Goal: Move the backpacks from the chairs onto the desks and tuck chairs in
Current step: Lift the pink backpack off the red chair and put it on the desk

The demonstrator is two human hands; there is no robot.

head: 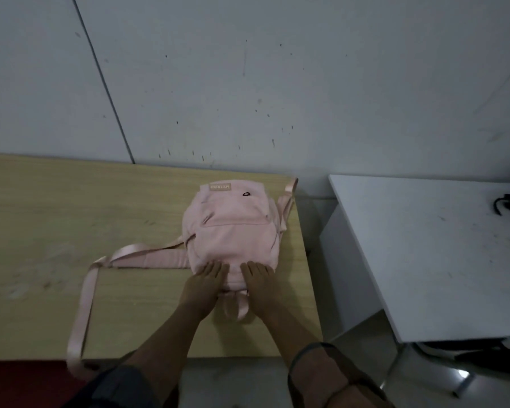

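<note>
Pink backpack [233,228] is laid flat on the wooden table [56,231] at frame centre, pressed by both hands, left [202,285] and right [258,285], fingers straight. One strap [81,313] is cut off past the table's near edge.

backpack [233,228]: lies flat on the near desk [42,231], toward its 3 o'clock edge, its top end at 6 o'clock
shoulder strap [86,293]: trails from the backpack toward 8 o'clock, over the desk's front edge
left hand [202,285]: flat on the backpack's 6 o'clock end
right hand [258,285]: just beside the left, same end
second desk [424,260]: at 3 o'clock, apart from the first
wall [277,83]: behind both, at 12 o'clock
</note>
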